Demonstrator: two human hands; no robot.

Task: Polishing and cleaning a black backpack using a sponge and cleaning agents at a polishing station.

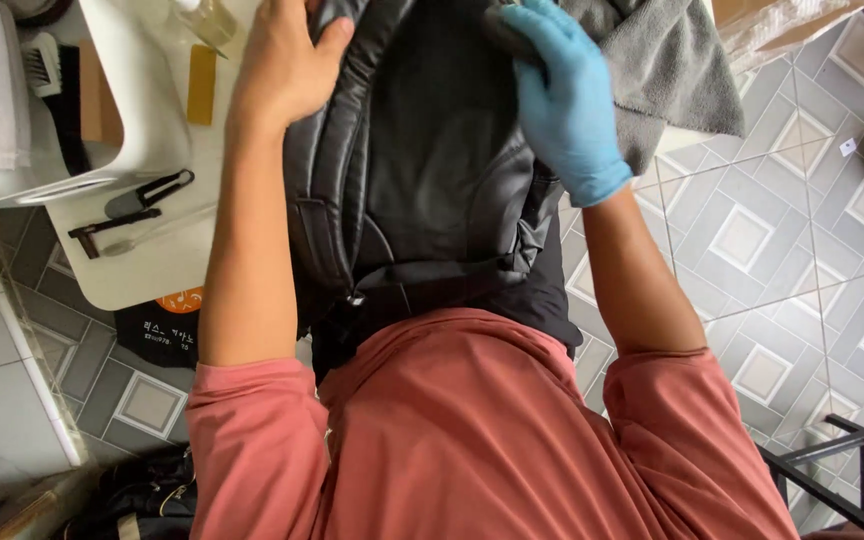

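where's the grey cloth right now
In the head view, top right: the grey cloth lies under the gloved right hand, against the black backpack.

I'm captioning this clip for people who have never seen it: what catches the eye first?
A black leather bag fills the centre, resting against the person's lap. The right hand in a bright blue glove presses a grey cloth on its top, while the bare left hand steadies the bag's left edge.
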